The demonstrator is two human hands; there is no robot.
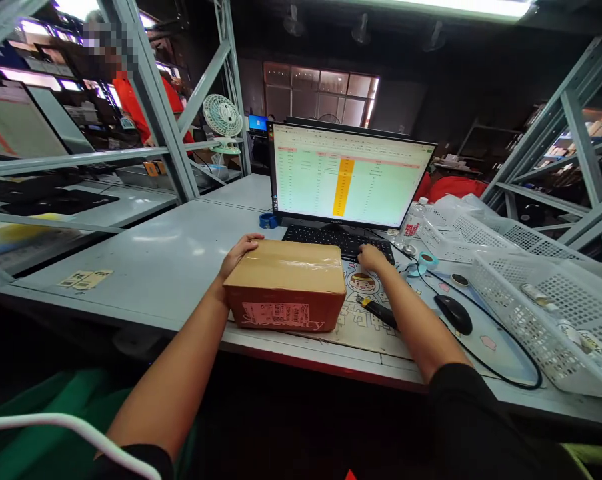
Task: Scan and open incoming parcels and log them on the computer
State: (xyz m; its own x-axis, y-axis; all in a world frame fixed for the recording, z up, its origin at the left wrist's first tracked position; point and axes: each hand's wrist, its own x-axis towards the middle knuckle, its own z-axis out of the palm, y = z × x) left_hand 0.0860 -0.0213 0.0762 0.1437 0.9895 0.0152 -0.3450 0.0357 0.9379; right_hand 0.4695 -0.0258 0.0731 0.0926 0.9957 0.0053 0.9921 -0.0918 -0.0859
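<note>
A closed cardboard box (285, 267) with clear tape along its top stands at the front edge of the desk. A printed label (275, 313) is on the side facing me. My left hand (241, 252) grips the box's far left corner, fingers curled over the edge. My right hand (373, 258) rests on the black keyboard (321, 235), its fingers bent down at the keys and partly hidden; it holds nothing I can see. Beyond the keyboard a monitor (351, 177) shows a spreadsheet with an orange column. A yellow and black box cutter (378, 312) lies below my right wrist.
To the right are a mouse (453, 313), a light blue tape dispenser (425, 261), a plastic bottle (413, 219) and white perforated baskets (545, 320). Blue tape (267, 221) sits left of the monitor. Metal shelf posts (148, 100) and a person in red (131, 107) are at the left.
</note>
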